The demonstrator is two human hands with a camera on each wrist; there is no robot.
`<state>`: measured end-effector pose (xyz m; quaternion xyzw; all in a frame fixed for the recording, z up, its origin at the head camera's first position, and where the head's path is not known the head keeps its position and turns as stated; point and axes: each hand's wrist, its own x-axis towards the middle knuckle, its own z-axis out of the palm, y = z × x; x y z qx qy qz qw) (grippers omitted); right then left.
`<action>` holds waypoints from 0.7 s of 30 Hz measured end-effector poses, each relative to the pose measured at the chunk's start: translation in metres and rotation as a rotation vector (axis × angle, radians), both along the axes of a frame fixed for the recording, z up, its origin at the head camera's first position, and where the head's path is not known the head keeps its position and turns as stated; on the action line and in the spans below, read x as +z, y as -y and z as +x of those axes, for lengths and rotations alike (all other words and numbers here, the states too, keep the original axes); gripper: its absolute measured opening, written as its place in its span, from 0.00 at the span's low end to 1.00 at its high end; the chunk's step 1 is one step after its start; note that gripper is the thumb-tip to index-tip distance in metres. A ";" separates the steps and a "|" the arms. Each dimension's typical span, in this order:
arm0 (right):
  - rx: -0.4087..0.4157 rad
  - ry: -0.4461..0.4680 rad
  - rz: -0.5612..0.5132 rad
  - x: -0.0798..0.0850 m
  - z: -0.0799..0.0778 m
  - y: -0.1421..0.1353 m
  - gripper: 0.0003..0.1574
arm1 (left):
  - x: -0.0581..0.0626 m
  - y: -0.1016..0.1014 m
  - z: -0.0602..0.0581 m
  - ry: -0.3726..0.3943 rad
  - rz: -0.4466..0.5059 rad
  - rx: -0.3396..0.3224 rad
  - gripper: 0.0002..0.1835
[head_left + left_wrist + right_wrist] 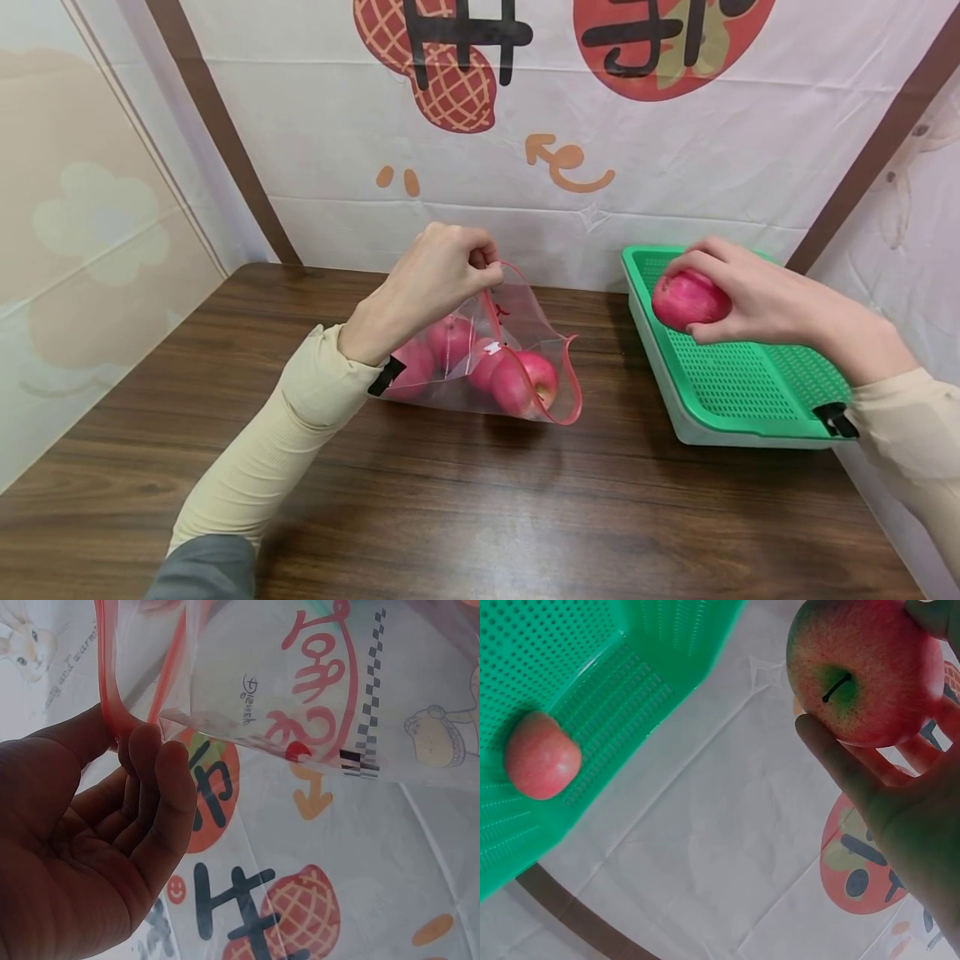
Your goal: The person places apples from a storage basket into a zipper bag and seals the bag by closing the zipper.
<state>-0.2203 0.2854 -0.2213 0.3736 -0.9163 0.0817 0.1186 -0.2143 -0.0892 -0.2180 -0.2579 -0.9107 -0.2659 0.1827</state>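
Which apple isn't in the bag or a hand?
The round red apple inside the green perforated plastic basket. Another apple is in the right grip; the other visible apples are in the clear plastic bag.

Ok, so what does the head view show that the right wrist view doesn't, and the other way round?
Only the head view shows the left hand pinching the clear bag by its edge, the bagged apples and the wooden table. Only the right wrist view shows a loose apple lying in the green basket. Both show the right hand with its held apple, the green basket and the printed cloth.
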 end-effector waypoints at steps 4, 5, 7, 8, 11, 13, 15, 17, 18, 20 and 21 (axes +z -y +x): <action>0.024 -0.034 -0.014 0.003 0.000 0.007 0.41 | 0.000 0.000 0.000 0.000 0.001 -0.001 0.06; 0.030 -0.041 -0.017 0.003 0.000 0.009 0.41 | 0.000 0.000 0.000 0.001 0.001 -0.001 0.06; 0.043 -0.053 -0.023 0.004 0.000 0.013 0.41 | 0.000 0.000 0.000 0.001 0.001 -0.001 0.06; 0.051 -0.058 -0.023 0.004 0.000 0.016 0.41 | 0.000 0.000 0.000 0.001 0.001 -0.002 0.06; 0.067 -0.066 -0.026 0.006 0.000 0.022 0.41 | 0.000 0.000 0.000 0.005 0.001 -0.002 0.06; 0.080 -0.068 -0.030 0.007 0.000 0.026 0.41 | 0.000 0.000 0.000 0.005 0.001 -0.005 0.06; 0.094 -0.071 -0.034 0.008 0.000 0.030 0.41 | -0.001 0.001 0.000 0.006 0.001 -0.006 0.06; 0.107 -0.073 -0.038 0.008 0.001 0.033 0.41 | -0.001 0.001 0.000 0.005 0.000 -0.007 0.06; 0.113 -0.075 -0.038 0.009 0.000 0.035 0.41 | -0.001 0.001 0.000 0.004 -0.001 -0.008 0.06; 0.120 -0.080 -0.037 0.010 0.001 0.037 0.41 | 0.000 0.001 0.000 0.002 -0.003 -0.009 0.06; 0.123 -0.082 -0.037 0.010 0.001 0.039 0.41 | 0.000 0.001 0.000 0.000 -0.004 -0.009 0.06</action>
